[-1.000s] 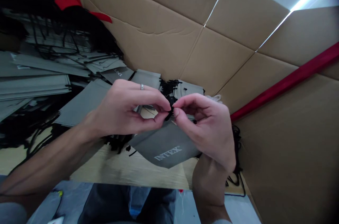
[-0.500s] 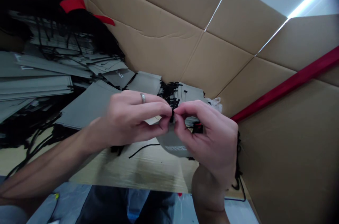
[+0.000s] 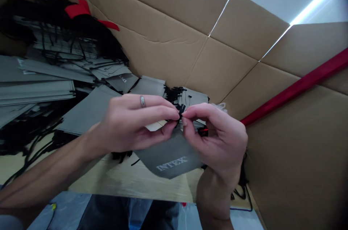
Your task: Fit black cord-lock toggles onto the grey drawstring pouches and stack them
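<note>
Both hands meet near the middle of the view, fingertips almost touching. My left hand [image 3: 136,123], with a ring on one finger, is closed in a pinch on a short bit of black cord [image 3: 181,108]. Opposite it, my right hand [image 3: 220,139] pinches the same black cord between thumb and forefinger. Just below the fingertips hangs a grey pouch [image 3: 171,153] with white INTEX lettering, tilted. Its upper edge and the exact form of the cord there are hidden by the fingers.
Grey pouches [image 3: 35,90] with black cords lie heaped at the left, topped by a red strip [image 3: 77,10]. More pouches [image 3: 149,86] lie behind my hands. Cardboard walls [image 3: 163,23] enclose the table [image 3: 122,179]. A dark red bar [image 3: 299,85] slants along the right.
The grey pouch has swung lower and to the left, so its lettering now shows fully. Both hands have shifted slightly right and keep their pinch.
</note>
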Available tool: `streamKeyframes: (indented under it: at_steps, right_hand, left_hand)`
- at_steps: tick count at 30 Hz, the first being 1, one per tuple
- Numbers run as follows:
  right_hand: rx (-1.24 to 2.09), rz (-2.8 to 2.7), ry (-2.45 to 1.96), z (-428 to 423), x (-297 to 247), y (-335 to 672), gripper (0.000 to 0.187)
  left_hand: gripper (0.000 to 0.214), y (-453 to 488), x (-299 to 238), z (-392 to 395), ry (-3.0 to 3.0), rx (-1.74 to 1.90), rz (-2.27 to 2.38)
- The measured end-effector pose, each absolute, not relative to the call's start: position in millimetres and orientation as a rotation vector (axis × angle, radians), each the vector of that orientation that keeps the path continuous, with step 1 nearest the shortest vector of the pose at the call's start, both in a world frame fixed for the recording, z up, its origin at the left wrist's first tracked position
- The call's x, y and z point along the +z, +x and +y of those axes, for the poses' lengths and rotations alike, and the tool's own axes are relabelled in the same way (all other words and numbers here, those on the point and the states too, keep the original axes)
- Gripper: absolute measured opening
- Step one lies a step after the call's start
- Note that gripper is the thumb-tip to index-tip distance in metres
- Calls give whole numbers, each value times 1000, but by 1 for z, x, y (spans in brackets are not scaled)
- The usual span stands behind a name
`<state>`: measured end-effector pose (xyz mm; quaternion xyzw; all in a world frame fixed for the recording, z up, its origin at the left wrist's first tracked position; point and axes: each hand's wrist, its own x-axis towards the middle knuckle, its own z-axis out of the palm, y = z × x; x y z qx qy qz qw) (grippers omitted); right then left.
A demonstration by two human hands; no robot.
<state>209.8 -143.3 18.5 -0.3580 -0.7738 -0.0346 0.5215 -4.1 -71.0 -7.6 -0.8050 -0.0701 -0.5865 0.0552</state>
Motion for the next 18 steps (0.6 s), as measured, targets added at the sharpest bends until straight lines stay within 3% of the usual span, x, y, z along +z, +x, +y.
streamKeyframes:
  at_steps: [6, 18]
  right_hand:
    - [-260, -1876, -904, -148, 19, 200, 18]
    - [-112, -1853, -731, -142, 19, 206, 26]
  left_hand:
    - [16, -10, -14, -81, -2322, -1566, -268]
    - [14, 4, -5, -77, -2554, -2078, -255]
